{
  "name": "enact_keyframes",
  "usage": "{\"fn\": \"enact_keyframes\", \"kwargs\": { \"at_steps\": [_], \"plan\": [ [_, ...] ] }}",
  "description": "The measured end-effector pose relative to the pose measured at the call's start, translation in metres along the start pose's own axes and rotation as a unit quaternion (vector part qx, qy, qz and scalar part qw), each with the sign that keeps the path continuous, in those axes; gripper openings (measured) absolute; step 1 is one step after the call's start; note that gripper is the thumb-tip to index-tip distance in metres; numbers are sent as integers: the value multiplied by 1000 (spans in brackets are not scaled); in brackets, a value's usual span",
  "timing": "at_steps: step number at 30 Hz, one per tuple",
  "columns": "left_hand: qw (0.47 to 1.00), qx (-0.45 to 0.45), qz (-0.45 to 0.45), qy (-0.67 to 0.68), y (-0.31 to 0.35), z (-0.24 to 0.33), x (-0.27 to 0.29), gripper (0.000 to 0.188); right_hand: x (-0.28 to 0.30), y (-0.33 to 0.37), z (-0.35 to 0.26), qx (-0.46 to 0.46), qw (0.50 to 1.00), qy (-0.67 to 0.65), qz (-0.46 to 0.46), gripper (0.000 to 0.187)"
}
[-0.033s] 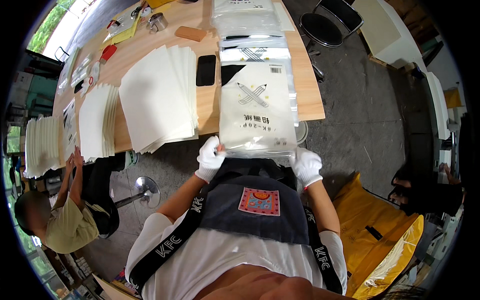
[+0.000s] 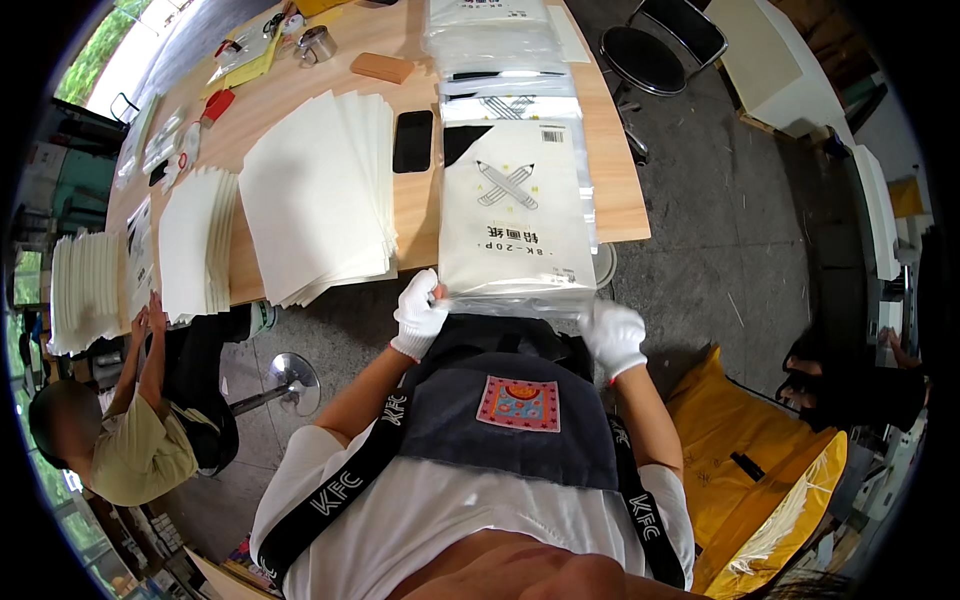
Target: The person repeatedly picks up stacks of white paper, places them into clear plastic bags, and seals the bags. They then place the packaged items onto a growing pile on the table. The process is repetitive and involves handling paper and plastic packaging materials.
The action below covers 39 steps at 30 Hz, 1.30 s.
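A clear plastic bag of white drawing paper [image 2: 515, 240], printed with crossed pencils and a black corner, lies at the table's right end. Its near edge overhangs toward my apron. My left hand [image 2: 420, 312], in a white knitted glove, is closed on the bag's near left corner. At the near right corner, my gloved right hand [image 2: 613, 337] touches or almost touches the edge; motion blurs its fingers, so their grip is unclear. Beneath and beyond this bag, more packaged bags [image 2: 510, 82] overlap in a row going away from me.
Left of the bags are a black phone [image 2: 412, 141] and fanned stacks of white paper [image 2: 315, 195]. Farther back lie a brown block [image 2: 381, 67] and a metal cup [image 2: 315, 44]. A person [image 2: 140, 430] works at the left. A yellow sack [image 2: 745, 450] and black chair [image 2: 645, 55] stand right.
My right hand has shifted slightly left and blurred along the bag's near edge. The bag's near end has moved a little away from me. My left hand stays at its corner.
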<state>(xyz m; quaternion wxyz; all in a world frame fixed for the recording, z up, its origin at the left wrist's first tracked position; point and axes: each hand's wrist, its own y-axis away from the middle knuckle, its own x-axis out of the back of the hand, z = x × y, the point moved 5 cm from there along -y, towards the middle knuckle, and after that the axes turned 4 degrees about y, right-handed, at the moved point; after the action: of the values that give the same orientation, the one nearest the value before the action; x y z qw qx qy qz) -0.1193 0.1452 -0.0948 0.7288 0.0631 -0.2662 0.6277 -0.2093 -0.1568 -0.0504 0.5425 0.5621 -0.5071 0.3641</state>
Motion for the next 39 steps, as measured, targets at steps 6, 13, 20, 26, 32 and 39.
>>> {"fn": "enact_keyframes", "kwargs": {
  "at_steps": [6,13,20,26,32,39],
  "plan": [
    [999,31,9,27,-2,-14,-4,23,-33,10,38,-2,950,-310,-36,41],
    [988,59,-87,-118,66,-52,18,21,-158,-58,24,-166,574,-796,-96,35],
    [909,352,-50,218,81,-144,10,39,-123,-55,7,-192,615,-762,-63,29],
    [900,336,-144,236,-13,-29,-2,32,-183,23,43,-73,751,-479,-450,34],
    [954,156,-201,157,-66,34,4,30,-73,-16,-16,-136,623,-752,-167,60],
    [970,-138,-199,10,-145,163,30,23,-69,-118,-29,-6,755,-655,-13,39]
  ]
}}
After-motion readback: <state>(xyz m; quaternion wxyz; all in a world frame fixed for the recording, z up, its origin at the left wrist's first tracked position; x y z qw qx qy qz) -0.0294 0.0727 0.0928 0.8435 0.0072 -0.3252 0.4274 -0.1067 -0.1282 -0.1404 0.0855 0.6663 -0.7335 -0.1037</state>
